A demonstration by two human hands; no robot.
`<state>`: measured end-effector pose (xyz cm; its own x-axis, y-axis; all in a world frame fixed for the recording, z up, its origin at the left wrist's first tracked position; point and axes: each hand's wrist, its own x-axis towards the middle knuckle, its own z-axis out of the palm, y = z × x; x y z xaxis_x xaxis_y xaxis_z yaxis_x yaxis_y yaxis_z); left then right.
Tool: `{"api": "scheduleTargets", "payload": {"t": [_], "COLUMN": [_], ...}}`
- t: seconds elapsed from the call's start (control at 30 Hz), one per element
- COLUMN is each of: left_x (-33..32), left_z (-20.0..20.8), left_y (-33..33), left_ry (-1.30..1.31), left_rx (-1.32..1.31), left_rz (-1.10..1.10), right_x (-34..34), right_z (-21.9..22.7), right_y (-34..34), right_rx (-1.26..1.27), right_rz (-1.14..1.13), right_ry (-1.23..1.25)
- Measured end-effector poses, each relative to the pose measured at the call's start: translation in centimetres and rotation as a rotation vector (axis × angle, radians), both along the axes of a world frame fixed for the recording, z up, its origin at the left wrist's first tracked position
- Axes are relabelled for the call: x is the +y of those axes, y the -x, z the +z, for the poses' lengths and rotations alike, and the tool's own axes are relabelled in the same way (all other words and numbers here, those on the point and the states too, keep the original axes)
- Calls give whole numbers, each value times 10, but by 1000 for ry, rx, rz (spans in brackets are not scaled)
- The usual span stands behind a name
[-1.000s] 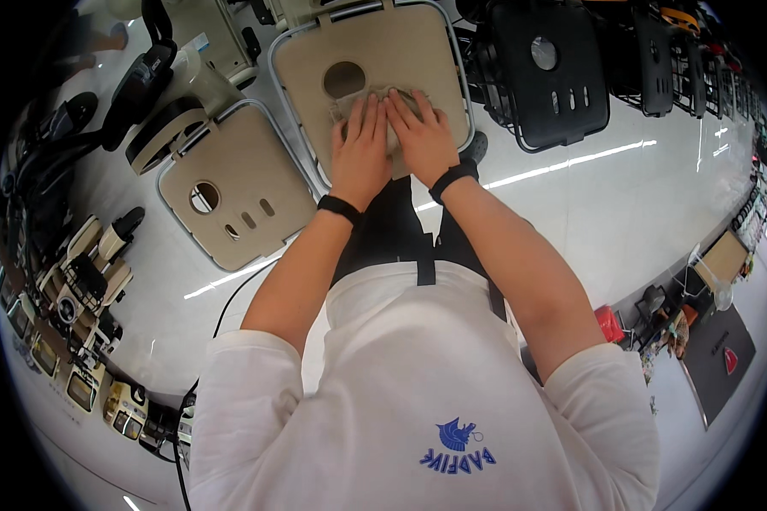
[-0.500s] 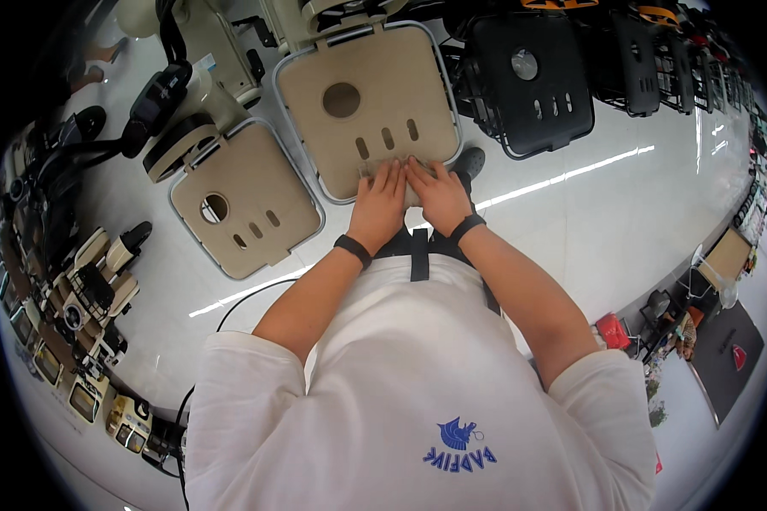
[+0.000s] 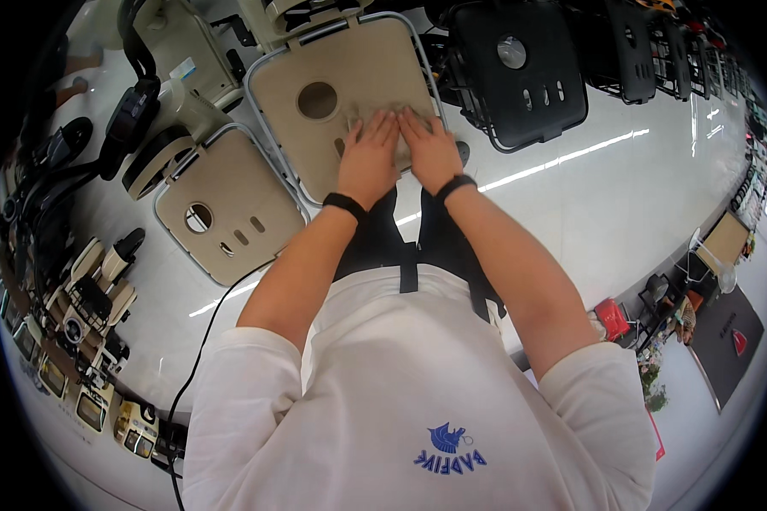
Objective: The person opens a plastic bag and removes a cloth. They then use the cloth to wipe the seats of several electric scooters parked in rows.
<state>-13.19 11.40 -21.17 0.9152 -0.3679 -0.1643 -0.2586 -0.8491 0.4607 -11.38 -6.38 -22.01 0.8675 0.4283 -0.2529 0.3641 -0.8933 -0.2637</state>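
Note:
Both my hands lie flat on a large beige panel (image 3: 362, 60) with a metal rim, a round hole and slots. A thin brownish cloth (image 3: 403, 156) shows between and around them, pressed against the panel; its edges are blurred. My left hand (image 3: 369, 162) has its fingers stretched out and pointing away from me. Beside it, my right hand (image 3: 431, 155) is laid out the same way, the fingertips of the two almost touching. The hands cover part of the cloth and some slots.
Left of my hands is a smaller beige panel (image 3: 230, 209), attached to a scooter-like vehicle. A black panel (image 3: 520, 72) of similar shape stands to the right. A black cable (image 3: 200, 358) runs along the floor at left. More vehicles (image 3: 89, 298) line the far left.
Both hands have slid forward across the beige panel, with the cloth under them, from its near edge toward the slots. The view has shifted slightly.

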Motion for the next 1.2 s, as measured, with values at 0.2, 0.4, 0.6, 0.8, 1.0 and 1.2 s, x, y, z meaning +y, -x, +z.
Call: {"api": "scheduleTargets", "payload": {"t": [0.2,0.4,0.6,0.8,1.0,1.2], "left_x": [-18,-34,-11,-20,-81,-105], "left_z": [6,23,17,-9,2,9], "left_y": [57,23,-114,-113,-11,61], "left_ry": [72,26,-165,-337,-332,-313], "left_rx": [84,62,-197,-180,100,219], "left_rz": [-129,-65,215,163,160,148], "right_x": [-40,-62,-5,-10,-71,-97], "right_z": [18,42,-9,-61,-27,-9], "right_y": [65,6,-157,-147,-49,9], "right_rx": [240,31,-251,-186,107,341], "right_rz": [-15,78,68,107,207,201], "right_ry": [-92,-217,-458,-404,-338,-321]}}
